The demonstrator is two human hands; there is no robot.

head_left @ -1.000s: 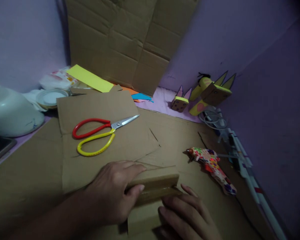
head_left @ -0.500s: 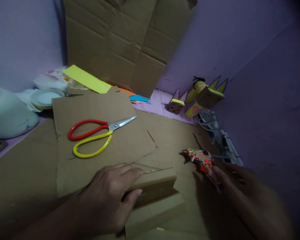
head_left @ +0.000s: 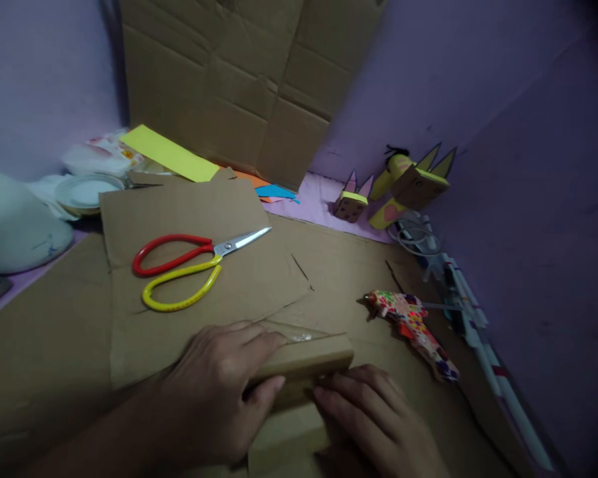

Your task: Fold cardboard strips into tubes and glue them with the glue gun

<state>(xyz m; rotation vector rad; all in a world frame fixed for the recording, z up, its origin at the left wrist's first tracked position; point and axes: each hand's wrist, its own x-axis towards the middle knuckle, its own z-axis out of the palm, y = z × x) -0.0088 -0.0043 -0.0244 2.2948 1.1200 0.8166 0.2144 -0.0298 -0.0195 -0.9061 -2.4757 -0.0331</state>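
My left hand (head_left: pixel 219 392) grips a folded strip of brown cardboard (head_left: pixel 306 364) near the front edge, fingers over its top and thumb on its near face. My right hand (head_left: pixel 379 425) lies flat against the lower part of the same piece, fingers pressing at the fold. A patterned glue gun (head_left: pixel 413 325) lies untouched to the right of the strip. Scissors (head_left: pixel 184 265) with one red and one yellow handle rest shut on a cardboard sheet (head_left: pixel 239 219) beyond my left hand.
Large cardboard (head_left: pixel 239 86) leans on the purple wall. Yellow paper (head_left: pixel 169 154), blue and orange scraps, a lid (head_left: pixel 84 192) and a white bowl-like vessel (head_left: pixel 14 229) sit left. Small cardboard figures (head_left: pixel 403 186), a coiled cable (head_left: pixel 413 239) and sticks lie along the right wall.
My right hand went out to the glue gun half a second ago, then came back without it and now presses the cardboard strip again. The left hand kept its hold.
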